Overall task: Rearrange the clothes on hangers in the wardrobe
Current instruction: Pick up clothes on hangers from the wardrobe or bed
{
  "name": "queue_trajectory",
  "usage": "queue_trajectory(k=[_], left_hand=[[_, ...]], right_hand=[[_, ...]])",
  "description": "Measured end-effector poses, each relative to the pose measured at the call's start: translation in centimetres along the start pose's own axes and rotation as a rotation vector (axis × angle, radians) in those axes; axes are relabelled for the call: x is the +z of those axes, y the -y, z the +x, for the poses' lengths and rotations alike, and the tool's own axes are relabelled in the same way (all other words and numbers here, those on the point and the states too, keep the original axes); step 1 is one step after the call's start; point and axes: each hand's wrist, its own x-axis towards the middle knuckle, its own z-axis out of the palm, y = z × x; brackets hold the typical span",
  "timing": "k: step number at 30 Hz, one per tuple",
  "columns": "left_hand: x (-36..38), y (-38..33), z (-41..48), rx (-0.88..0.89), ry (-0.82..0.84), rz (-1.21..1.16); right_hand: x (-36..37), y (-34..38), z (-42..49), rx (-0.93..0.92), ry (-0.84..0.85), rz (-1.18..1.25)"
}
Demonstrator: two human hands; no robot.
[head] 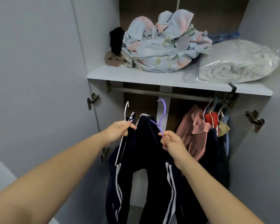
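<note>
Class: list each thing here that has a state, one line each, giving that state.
left hand: shut on white hanger, off the rail
right hand: shut on purple hanger, off the rail
rail: left part bare
pink garment: hung at right
wardrobe doors: open

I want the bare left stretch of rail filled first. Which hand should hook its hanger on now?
Probably left: the left hand holds the white hanger under the rail's bare left stretch.
</note>
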Motion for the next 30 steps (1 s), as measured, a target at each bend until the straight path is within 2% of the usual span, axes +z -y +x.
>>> queue_trajectory(k=[4, 8, 11, 20, 30], left_hand=[[-2.2, -1.2, -0.6, -0.015, 0.002, 0.076], [-5.6, -1.8, -1.2, -0.021, -0.061, 0.094], [-7.5, -2.1, -2.2, -0.032, -0.068, 0.098], [-8.5, -3.9, -3.6, -0.009, -0.053, 0.120], [-5.9, -4.9, -3.7, 0.004, -0.077, 0.105]], right_hand=[[-1.1, 2.1, 1.6, -0.123, 0.019, -0.196], [-2.7, 4.3, 2.3, -0.227, -0.042, -0.448], [-3.9, 5.8, 2.4, -0.258, -0.065, -0.527], [-5.9, 7.9, 1.0, -0.253, -0.147, -0.492], [-7.6, 7.6, 0.1, -0.187, -0.097, -0.368]])
